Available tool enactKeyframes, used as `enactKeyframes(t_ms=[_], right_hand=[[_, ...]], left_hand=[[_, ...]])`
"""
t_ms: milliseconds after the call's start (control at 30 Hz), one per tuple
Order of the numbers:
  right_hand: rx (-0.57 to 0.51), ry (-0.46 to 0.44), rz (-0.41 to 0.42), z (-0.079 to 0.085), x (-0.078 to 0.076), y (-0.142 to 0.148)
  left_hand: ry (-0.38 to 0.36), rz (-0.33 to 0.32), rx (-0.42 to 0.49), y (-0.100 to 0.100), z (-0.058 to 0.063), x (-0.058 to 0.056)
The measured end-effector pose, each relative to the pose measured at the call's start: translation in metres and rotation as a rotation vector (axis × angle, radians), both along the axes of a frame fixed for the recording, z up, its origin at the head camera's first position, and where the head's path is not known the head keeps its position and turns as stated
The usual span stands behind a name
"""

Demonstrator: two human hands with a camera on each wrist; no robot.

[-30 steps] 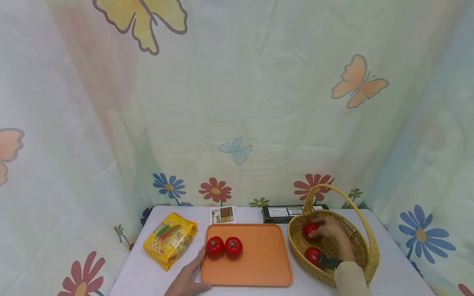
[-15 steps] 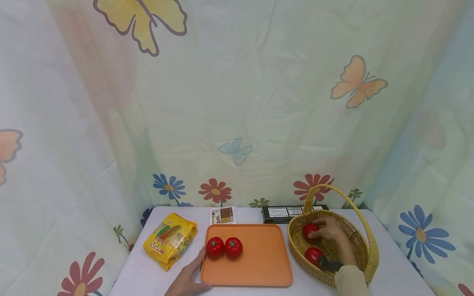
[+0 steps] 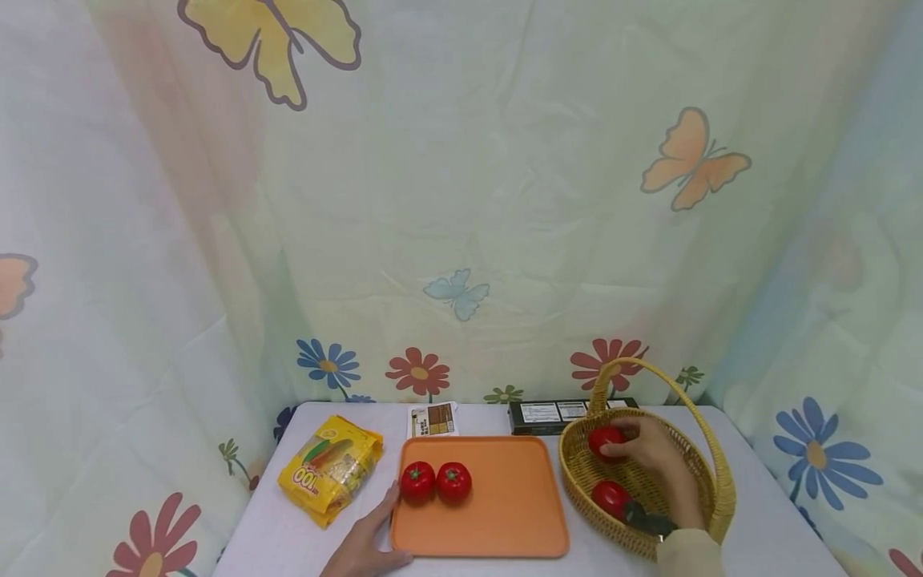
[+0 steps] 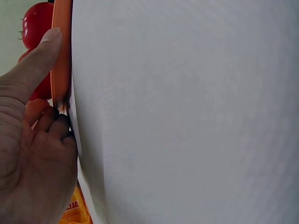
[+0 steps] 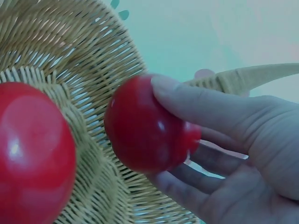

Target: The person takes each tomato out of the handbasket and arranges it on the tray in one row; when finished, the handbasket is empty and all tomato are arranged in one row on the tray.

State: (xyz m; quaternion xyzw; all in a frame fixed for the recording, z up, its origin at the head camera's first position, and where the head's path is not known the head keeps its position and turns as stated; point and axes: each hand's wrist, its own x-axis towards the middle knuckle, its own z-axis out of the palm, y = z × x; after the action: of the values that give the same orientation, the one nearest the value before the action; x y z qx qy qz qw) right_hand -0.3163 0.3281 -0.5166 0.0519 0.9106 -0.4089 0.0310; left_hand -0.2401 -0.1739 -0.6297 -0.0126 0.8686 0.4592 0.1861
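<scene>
My right hand grips a red round fruit with a knobbed end, its thumb across the top and fingers beneath. That fruit is at the far left side of the wicker basket, close to the wall. A larger-looking smooth red fruit lies nearer in the basket. My left hand rests at the near left corner of the orange tray, thumb along the front edge and fingers by the left side. Side by side on the tray's left part sit two red tomatoes, a left one and a right one, with green stems.
A yellow snack bag lies left of the tray on the white table. Behind the tray are a small printed packet and a black box. The basket's tall handle arches over it. Patterned curtains enclose the table.
The fruit in my right hand has risen slightly from its spot in the basket, and the right wrist has shifted a little rightward. My left hand and the tray have stayed in place.
</scene>
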Motion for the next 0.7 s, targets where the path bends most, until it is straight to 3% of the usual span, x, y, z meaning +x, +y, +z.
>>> enactKeyframes(t_ms=[300, 700], right_hand=[[0.005, 0.024, 0.054, 0.011, 0.008, -0.007], [-0.107, 0.085, 0.164, 0.015, 0.02, -0.02]], left_hand=[[-0.002, 0.002, 0.018, -0.001, 0.001, 0.001], [-0.007, 0.011, 0.012, -0.001, -0.001, 0.0]])
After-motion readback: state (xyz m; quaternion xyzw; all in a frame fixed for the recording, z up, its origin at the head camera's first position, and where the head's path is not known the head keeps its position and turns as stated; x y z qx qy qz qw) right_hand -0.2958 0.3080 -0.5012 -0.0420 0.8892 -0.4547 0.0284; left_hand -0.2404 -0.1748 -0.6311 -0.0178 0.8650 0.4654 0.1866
